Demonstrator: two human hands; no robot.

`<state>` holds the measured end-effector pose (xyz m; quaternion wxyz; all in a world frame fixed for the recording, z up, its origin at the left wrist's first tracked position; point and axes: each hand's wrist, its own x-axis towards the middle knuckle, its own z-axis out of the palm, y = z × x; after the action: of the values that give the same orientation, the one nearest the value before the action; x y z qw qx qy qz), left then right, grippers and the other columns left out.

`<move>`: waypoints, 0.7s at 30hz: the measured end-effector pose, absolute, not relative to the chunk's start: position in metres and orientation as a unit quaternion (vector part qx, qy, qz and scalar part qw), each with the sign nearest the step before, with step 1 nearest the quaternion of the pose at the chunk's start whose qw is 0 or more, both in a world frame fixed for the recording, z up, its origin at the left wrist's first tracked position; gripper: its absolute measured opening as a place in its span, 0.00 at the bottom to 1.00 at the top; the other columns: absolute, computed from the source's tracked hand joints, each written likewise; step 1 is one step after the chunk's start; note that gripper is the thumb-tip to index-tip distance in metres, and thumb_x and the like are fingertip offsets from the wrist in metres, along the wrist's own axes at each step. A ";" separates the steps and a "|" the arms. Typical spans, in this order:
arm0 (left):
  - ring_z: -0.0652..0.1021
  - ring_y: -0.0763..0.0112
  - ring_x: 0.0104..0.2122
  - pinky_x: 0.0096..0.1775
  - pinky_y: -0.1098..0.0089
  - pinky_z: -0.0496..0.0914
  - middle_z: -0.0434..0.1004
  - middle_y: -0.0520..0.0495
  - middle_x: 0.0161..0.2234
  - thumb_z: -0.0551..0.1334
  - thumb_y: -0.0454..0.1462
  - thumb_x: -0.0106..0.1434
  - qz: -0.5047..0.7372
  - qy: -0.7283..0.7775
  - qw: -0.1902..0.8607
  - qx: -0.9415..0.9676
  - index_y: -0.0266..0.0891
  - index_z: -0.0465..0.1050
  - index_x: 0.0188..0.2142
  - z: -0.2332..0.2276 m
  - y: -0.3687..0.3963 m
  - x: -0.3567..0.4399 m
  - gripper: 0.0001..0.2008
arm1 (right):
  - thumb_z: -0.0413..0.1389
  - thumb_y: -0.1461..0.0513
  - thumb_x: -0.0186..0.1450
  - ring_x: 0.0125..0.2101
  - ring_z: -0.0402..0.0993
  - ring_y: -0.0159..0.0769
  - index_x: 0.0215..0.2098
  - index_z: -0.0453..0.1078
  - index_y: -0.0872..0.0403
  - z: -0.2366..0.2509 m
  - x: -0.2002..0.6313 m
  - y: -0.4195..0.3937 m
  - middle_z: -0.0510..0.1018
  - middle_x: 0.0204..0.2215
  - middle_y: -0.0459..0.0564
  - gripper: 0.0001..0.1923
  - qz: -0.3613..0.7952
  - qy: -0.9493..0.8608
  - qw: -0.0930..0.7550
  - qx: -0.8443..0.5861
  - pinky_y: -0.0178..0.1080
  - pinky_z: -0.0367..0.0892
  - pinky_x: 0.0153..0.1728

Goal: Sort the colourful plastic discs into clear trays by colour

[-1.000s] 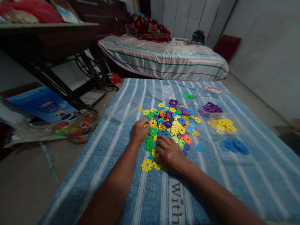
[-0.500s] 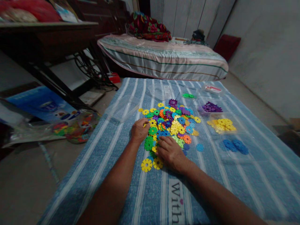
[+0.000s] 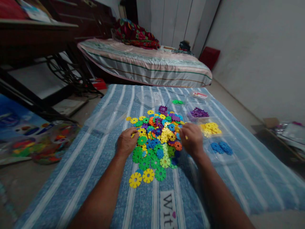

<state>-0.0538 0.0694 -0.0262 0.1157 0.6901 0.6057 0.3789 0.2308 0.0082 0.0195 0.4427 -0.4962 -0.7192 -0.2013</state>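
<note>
A heap of notched plastic discs (image 3: 155, 163) in green, yellow, blue, orange and purple lies on the striped cloth. At the heap's left edge my left hand (image 3: 126, 142) is closed, with a bit of a yellow disc (image 3: 133, 135) showing at its fingertips. My right hand (image 3: 193, 139) is raised at the right side of the heap, its fingers pinched on a small piece of yellow, mostly hidden. Just beyond it, yellow discs (image 3: 211, 129) sit in a clear tray, between purple pieces (image 3: 199, 112) and blue discs (image 3: 221, 148).
Green discs (image 3: 177, 102) and a clear box with red and white contents (image 3: 199, 95) lie at the far side. A clear plastic lid (image 3: 107, 117) rests on the left of the cloth (image 3: 95, 165). Beyond stands a bed (image 3: 147, 68); a sewing-machine table (image 3: 35, 28) is at left.
My right hand has lifted off the near discs and moved right toward the sorted trays, with yellow showing in its fingers. My left hand stays at the heap's left edge. The view has turned right.
</note>
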 end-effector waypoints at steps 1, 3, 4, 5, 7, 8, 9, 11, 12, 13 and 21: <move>0.79 0.63 0.45 0.51 0.67 0.70 0.81 0.47 0.42 0.56 0.41 0.57 0.378 0.606 0.117 0.690 0.41 0.76 0.31 -0.026 0.069 -0.054 0.10 | 0.52 0.65 0.66 0.36 0.72 0.40 0.28 0.70 0.53 0.025 0.247 0.010 0.76 0.29 0.52 0.09 -0.238 -0.673 0.438 -0.547 0.43 0.65 0.42; 0.79 0.63 0.45 0.51 0.67 0.70 0.81 0.46 0.42 0.56 0.41 0.56 0.373 0.607 0.119 0.691 0.41 0.76 0.31 -0.025 0.069 -0.054 0.11 | 0.52 0.63 0.66 0.36 0.72 0.42 0.33 0.72 0.54 0.032 0.272 0.012 0.76 0.31 0.54 0.08 -0.285 -0.586 0.430 -0.624 0.46 0.64 0.42; 0.79 0.62 0.46 0.52 0.67 0.70 0.81 0.46 0.42 0.56 0.41 0.56 0.371 0.609 0.120 0.691 0.41 0.76 0.31 -0.024 0.069 -0.053 0.11 | 0.52 0.62 0.66 0.37 0.71 0.44 0.36 0.72 0.55 0.033 0.279 0.012 0.76 0.32 0.56 0.08 -0.296 -0.560 0.429 -0.644 0.47 0.63 0.42; 0.79 0.62 0.46 0.52 0.67 0.70 0.81 0.46 0.43 0.56 0.41 0.56 0.370 0.610 0.120 0.690 0.41 0.76 0.31 -0.024 0.069 -0.053 0.11 | 0.52 0.61 0.66 0.38 0.71 0.45 0.38 0.72 0.56 0.032 0.283 0.012 0.76 0.33 0.57 0.09 -0.295 -0.551 0.429 -0.652 0.47 0.63 0.42; 0.78 0.62 0.46 0.52 0.66 0.70 0.81 0.45 0.43 0.56 0.41 0.56 0.368 0.615 0.119 0.687 0.40 0.76 0.31 -0.023 0.069 -0.053 0.11 | 0.52 0.61 0.66 0.36 0.72 0.44 0.38 0.72 0.56 0.027 0.277 0.010 0.76 0.32 0.56 0.09 -0.260 -0.583 0.432 -0.637 0.45 0.64 0.40; 0.78 0.62 0.46 0.53 0.66 0.69 0.81 0.45 0.44 0.57 0.41 0.56 0.368 0.617 0.119 0.686 0.41 0.76 0.31 -0.023 0.068 -0.053 0.11 | 0.51 0.62 0.67 0.34 0.72 0.42 0.36 0.72 0.55 0.023 0.269 0.008 0.76 0.30 0.54 0.08 -0.228 -0.615 0.435 -0.617 0.44 0.65 0.39; 0.78 0.62 0.46 0.52 0.66 0.70 0.81 0.45 0.44 0.57 0.41 0.56 0.368 0.618 0.119 0.685 0.41 0.76 0.31 -0.023 0.068 -0.052 0.11 | 0.51 0.62 0.67 0.33 0.72 0.40 0.34 0.72 0.54 0.018 0.259 0.006 0.76 0.28 0.52 0.08 -0.188 -0.653 0.435 -0.591 0.42 0.65 0.37; 0.78 0.63 0.46 0.52 0.66 0.70 0.81 0.46 0.44 0.57 0.41 0.57 0.369 0.617 0.119 0.685 0.41 0.76 0.31 -0.024 0.068 -0.052 0.10 | 0.51 0.63 0.67 0.31 0.72 0.38 0.31 0.71 0.53 0.011 0.236 0.002 0.76 0.27 0.51 0.09 -0.103 -0.727 0.430 -0.525 0.40 0.67 0.36; 0.78 0.63 0.46 0.52 0.66 0.70 0.81 0.47 0.43 0.57 0.41 0.57 0.370 0.616 0.118 0.685 0.42 0.76 0.31 -0.025 0.067 -0.052 0.10 | 0.51 0.63 0.67 0.32 0.72 0.38 0.32 0.71 0.53 0.009 0.224 -0.001 0.77 0.29 0.51 0.09 -0.062 -0.763 0.421 -0.486 0.39 0.67 0.37; 0.78 0.63 0.46 0.52 0.66 0.70 0.81 0.47 0.43 0.57 0.41 0.57 0.371 0.614 0.118 0.686 0.42 0.76 0.31 -0.025 0.067 -0.052 0.10 | 0.52 0.62 0.67 0.35 0.73 0.38 0.32 0.71 0.53 0.007 0.213 -0.005 0.77 0.31 0.52 0.08 -0.025 -0.795 0.410 -0.446 0.40 0.68 0.38; 0.78 0.62 0.46 0.53 0.65 0.69 0.81 0.45 0.44 0.57 0.41 0.58 0.377 0.611 0.116 0.686 0.40 0.76 0.32 -0.028 0.067 -0.051 0.11 | 0.57 0.48 0.63 0.58 0.60 0.54 0.34 0.74 0.57 0.018 0.159 -0.039 0.73 0.49 0.61 0.19 0.080 -0.929 0.201 -0.301 0.52 0.63 0.53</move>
<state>-0.0514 0.0666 -0.0277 0.1160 0.6864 0.6113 0.3766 0.1595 -0.0388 0.0178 0.2006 -0.3010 -0.9288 0.0803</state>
